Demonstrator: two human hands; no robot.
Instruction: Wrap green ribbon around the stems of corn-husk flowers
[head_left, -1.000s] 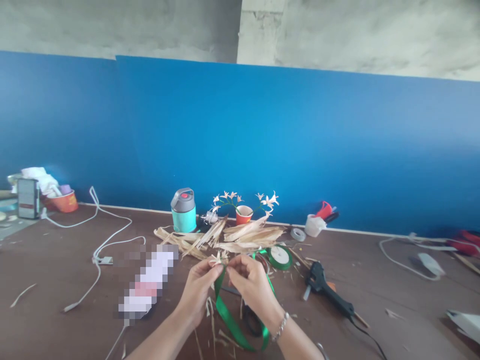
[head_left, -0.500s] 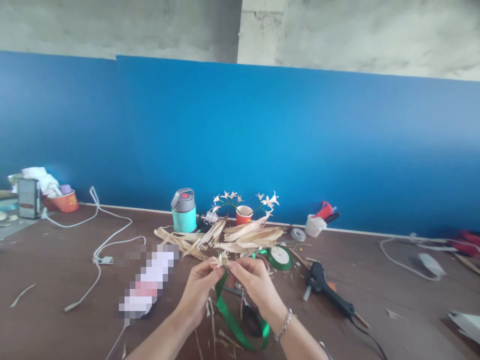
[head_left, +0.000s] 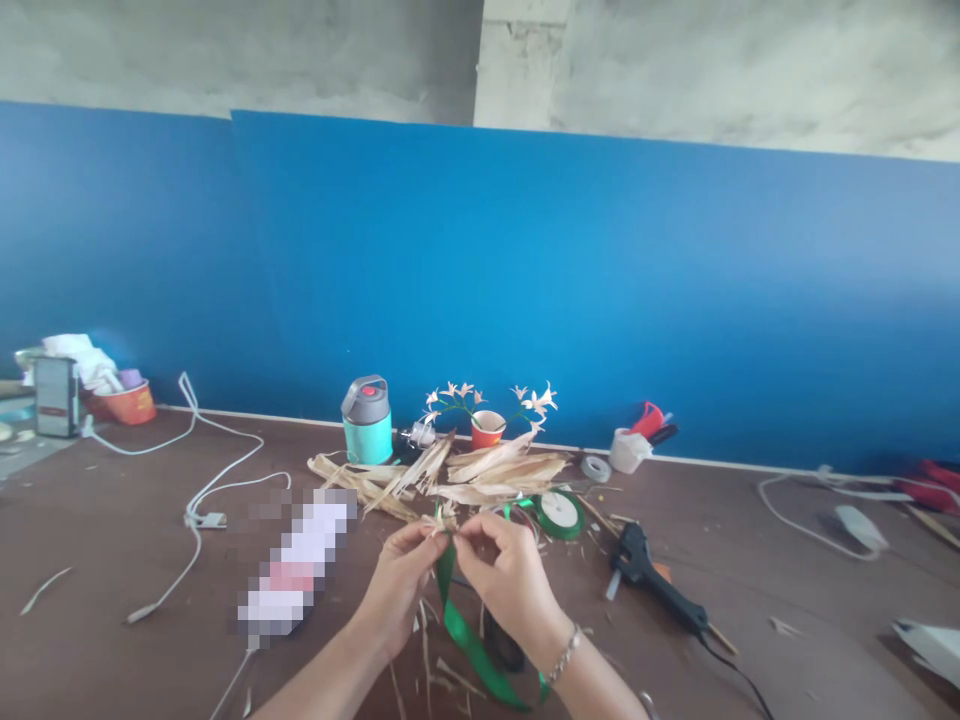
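Between the fingertips of my left hand (head_left: 401,582) a small pale husk flower (head_left: 442,518) is pinched. My right hand (head_left: 508,580), with a chain bracelet at the wrist, has its thumb and fingertips closed at the top of a green ribbon (head_left: 471,640) beside the flower. The ribbon hangs in a loop below both hands, partly over dark-handled scissors (head_left: 504,642). Just beyond the hands lie dried corn husks (head_left: 510,470) and a green ribbon spool (head_left: 560,514).
A paper cup (head_left: 487,430) holds flower sprigs, with a turquoise flask (head_left: 368,432) to its left. A black glue gun (head_left: 660,580) lies on the right, near a tape roll (head_left: 596,469) and a white cup (head_left: 629,452). White cables (head_left: 196,500) run across the left.
The hanging ribbon has swung slightly right and covers more of the scissors. My right hand has shifted a little, its fingers more bent. My left hand stays nearly in place.
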